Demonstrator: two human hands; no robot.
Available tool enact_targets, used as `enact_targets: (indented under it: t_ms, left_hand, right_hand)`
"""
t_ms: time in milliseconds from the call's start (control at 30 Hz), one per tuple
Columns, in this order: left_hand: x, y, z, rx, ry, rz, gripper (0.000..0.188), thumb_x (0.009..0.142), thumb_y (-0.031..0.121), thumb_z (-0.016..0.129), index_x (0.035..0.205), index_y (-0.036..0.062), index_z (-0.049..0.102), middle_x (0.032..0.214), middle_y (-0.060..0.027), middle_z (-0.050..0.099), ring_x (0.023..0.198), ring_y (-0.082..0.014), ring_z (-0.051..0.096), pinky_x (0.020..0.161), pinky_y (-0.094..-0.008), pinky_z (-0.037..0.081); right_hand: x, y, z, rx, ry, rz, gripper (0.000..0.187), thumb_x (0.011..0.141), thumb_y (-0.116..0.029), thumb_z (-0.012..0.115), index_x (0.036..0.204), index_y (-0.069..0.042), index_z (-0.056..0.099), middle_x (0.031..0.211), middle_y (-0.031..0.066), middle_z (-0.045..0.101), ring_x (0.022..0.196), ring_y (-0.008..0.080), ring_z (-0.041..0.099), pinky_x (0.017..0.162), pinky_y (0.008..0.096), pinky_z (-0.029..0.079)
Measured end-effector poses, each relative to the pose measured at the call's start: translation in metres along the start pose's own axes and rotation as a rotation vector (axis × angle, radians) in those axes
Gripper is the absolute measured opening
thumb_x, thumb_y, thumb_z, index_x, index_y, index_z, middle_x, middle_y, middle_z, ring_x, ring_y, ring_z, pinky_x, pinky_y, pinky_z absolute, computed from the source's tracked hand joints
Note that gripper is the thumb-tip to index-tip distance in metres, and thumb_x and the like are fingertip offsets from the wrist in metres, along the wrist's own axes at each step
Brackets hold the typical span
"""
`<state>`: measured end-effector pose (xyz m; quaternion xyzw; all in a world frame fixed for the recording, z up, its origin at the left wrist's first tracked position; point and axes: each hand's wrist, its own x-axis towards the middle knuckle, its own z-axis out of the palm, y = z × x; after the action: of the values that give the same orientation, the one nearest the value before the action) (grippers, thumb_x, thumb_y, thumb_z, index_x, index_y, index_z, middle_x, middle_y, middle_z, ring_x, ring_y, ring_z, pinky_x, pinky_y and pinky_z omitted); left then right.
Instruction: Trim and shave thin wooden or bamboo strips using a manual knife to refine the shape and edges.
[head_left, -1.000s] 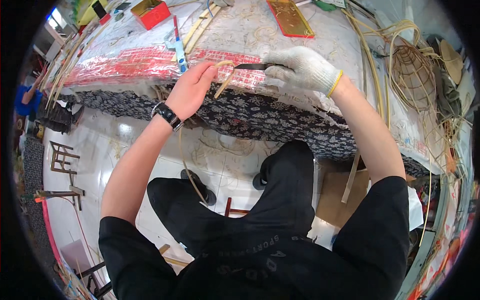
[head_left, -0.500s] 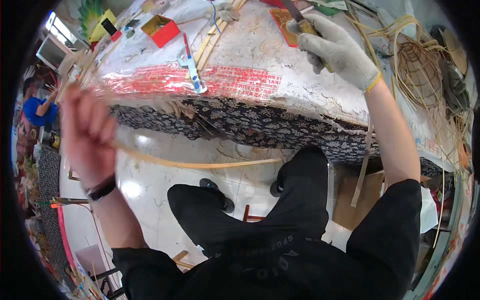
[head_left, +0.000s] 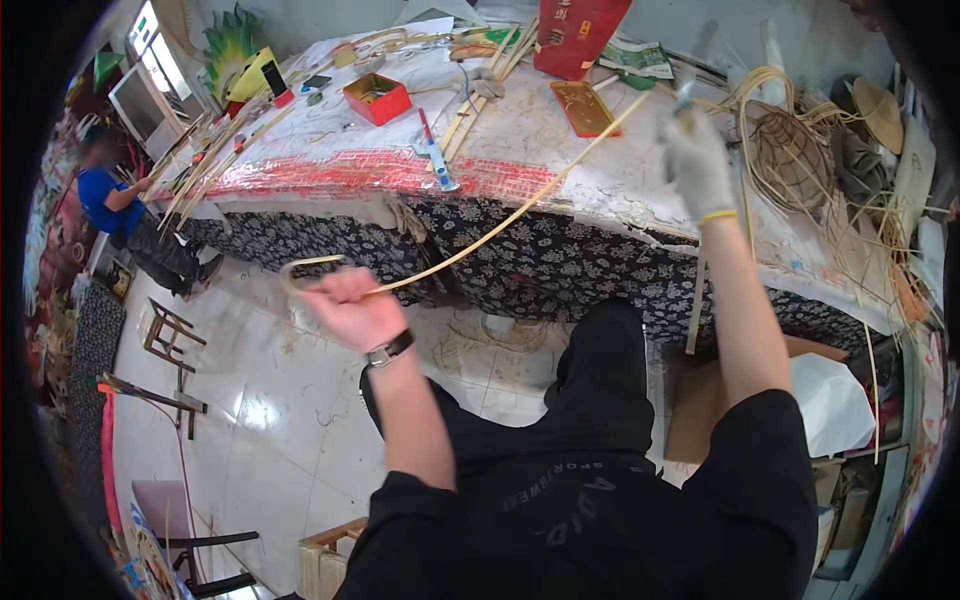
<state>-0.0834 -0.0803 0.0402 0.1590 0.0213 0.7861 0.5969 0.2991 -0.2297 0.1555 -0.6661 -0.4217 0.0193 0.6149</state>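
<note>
Within the left hand (head_left: 355, 308), a curved strip (head_left: 518, 212)

Dark grey Latin capitals run across the chest of the black shirt (head_left: 560, 510), a curved row of small letters next to a row of larger ones, both dim against the cloth. Gold characters stand on the front of the tall red container (head_left: 580, 40) at the back of the worktable (head_left: 620, 185), and the green-and-white packet (head_left: 640, 60) beside it bears print too small to make out. Along the table's near edge, the glossy red sheet (head_left: 500, 178) carries close lines of characters, too fine and too broken by glare to read.
</note>
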Motion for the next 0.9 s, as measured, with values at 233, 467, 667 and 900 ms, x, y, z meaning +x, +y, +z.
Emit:
enact_targets:
  t_ms: [233,467,667,900]
  left_hand:
    - [-0.04,-0.124,-0.039,-0.079,0.316,-0.122,0.042,0.109,0.04,0.04,0.076,0.0146,0.036,0.063,0.0025,0.03,0.056,-0.0141,0.031,0.056,-0.0321,0.035]
    - [-0.1,-0.177,-0.053,0.099,0.442,-0.292,0.035,0.11,0.041,0.037,0.094,0.0125,0.048,0.092,-0.006,0.064,0.091,-0.0221,0.062,0.086,-0.0351,0.051]
    - [-0.147,-0.161,-0.076,0.147,0.151,-1.027,0.033,0.11,0.039,0.042,0.125,0.0111,0.052,0.127,-0.0106,0.064,0.117,-0.0245,0.06,0.097,-0.0391,0.049]
    - [-0.141,-0.146,-0.062,0.381,0.07,-1.082,0.036,0.108,0.034,0.049,0.135,0.0101,0.048,0.133,-0.0108,0.06,0.119,-0.0245,0.058,0.097,-0.0396,0.047]
  right_hand:
    - [-0.041,0.064,0.085,-0.012,-0.332,0.386,0.021,0.099,-0.022,0.058,0.098,-0.002,0.063,0.065,-0.0001,0.055,0.05,0.0096,0.049,0.044,0.0294,0.042]
    - [-0.003,0.118,0.124,-0.125,-0.268,0.405,0.019,0.089,-0.019,0.066,0.092,0.0,0.063,0.068,0.0077,0.062,0.055,0.0142,0.062,0.047,0.0322,0.048]
    - [0.07,0.156,0.139,-0.284,-0.025,0.262,0.024,0.085,-0.021,0.068,0.093,0.001,0.063,0.083,0.0191,0.069,0.08,0.0325,0.071,0.069,0.0431,0.055]
    - [0.118,0.217,0.142,-0.496,-0.039,0.237,0.038,0.083,-0.027,0.07,0.107,0.002,0.065,0.106,0.0269,0.071,0.101,0.0425,0.069,0.088,0.0475,0.053]
